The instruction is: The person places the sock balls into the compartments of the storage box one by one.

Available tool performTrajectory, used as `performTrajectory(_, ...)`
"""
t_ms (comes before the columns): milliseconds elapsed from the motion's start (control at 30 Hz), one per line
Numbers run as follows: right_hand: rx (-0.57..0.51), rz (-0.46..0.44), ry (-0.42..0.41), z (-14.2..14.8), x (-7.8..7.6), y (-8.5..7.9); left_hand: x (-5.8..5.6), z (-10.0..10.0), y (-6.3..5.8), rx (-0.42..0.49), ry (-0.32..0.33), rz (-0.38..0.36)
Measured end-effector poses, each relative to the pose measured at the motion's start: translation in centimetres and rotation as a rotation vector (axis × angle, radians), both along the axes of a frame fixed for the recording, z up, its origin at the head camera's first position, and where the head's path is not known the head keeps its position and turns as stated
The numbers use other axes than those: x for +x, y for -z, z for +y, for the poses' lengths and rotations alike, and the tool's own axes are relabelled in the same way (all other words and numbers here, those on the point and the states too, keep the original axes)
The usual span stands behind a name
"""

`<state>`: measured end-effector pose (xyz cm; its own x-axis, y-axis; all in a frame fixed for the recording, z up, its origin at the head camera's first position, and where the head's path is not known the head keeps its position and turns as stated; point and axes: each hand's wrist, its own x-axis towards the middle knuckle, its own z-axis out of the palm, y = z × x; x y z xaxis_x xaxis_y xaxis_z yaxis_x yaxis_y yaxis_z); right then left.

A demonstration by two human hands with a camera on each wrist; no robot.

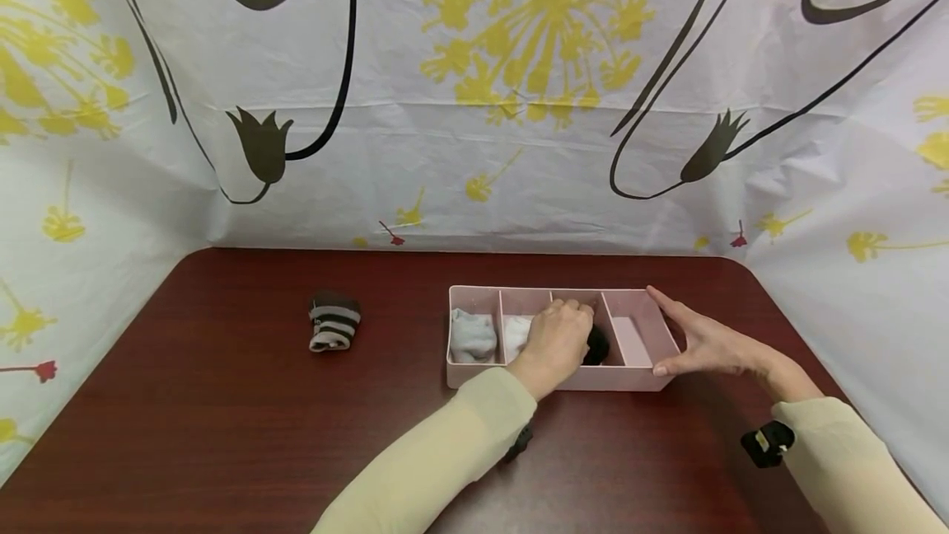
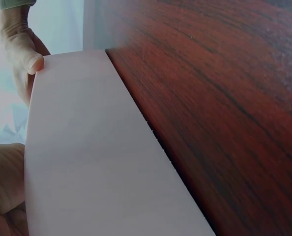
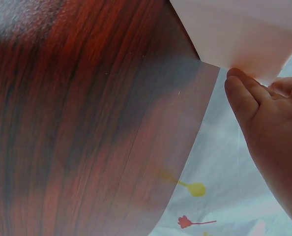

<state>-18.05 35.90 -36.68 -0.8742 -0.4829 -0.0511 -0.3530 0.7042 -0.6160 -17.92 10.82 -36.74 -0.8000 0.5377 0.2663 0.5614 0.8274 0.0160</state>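
White cloth with yellow flowers and dark stems hung behind the left grip and the right grip. Red-brown wood made the bench under them. On it sat a long pink box, below the left grip and touching the right grip at its end. It had four slots. Three had something in them. The last slot, nearest the right grip, showed just its pink floor. So it looked more than half done, with one slot left to fill.

The right grip was spread wide. Its thumb was at the near corner and its fingers were at the far one, so it held the box by that end. The left grip was over the middle of the box, with its fingers bent down inside.

A striped bundle, maybe a rolled sock, lay out on the bench, well to the left of the left grip. It looked like the one left over. A grey bundle filled the first slot, left of that same grip. A white bundle peeked out just beside it, in the second slot. A black bundle was in the third slot, on its right. I could not tell if the left grip pinched anything, because its fingertips were hidden.
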Motion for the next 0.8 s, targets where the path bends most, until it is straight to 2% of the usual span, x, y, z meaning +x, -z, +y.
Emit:
performTrajectory(133, 0.002, -0.010, 0.002, -0.1, 0.0, -0.1, 0.0, 0.0, -0.1, -0.005, 0.002, 0.003)
performTrajectory(367, 0.014, -0.039, 0.005, -0.3, 0.0, -0.2, 0.1, -0.3, -0.2, 0.038, 0.026, -0.072)
performTrajectory(567, 0.011, -0.027, -0.004, 0.0, 0.1, 0.0, 0.7, -1.4, -0.4, 0.175, 0.101, -0.090)
performTrajectory(800, -0.004, -0.025, -0.009, 0.0, 0.0, -0.1, 2.7, -3.7, -1.8, 0.353, 0.182, -0.146)
